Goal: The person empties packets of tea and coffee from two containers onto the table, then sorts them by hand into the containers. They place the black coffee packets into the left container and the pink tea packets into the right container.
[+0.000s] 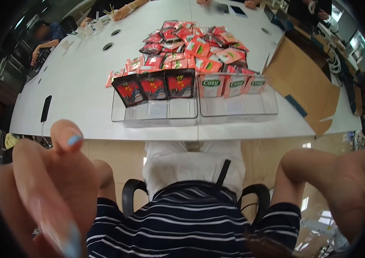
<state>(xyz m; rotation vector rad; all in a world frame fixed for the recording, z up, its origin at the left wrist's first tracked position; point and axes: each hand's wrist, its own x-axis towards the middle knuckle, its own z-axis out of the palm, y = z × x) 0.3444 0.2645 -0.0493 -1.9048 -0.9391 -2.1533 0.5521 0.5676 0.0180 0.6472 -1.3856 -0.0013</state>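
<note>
My left hand point(55, 180) is raised close to the camera at the lower left, its fingers apart and blue nails showing, with nothing in it. At the right edge is my right hand point(354, 185); its fingers are cut off from view. Both hands are away from the table. Two clear plastic trays point(161, 122) stand side by side at the table's near edge. Three black-and-red sachets point(154, 86) lean upright in the left one, and three pink "Cozy" sachets point(236, 85) stand in the right one. Behind them lies a heap of mixed red, pink and dark sachets point(197, 47).
An opened cardboard box point(305, 81) lies on the right of the white table point(75, 86). A black phone point(46, 108) with a cable is on the left. Other people's arms point(126, 10) and small cups point(88, 30) are at the far side.
</note>
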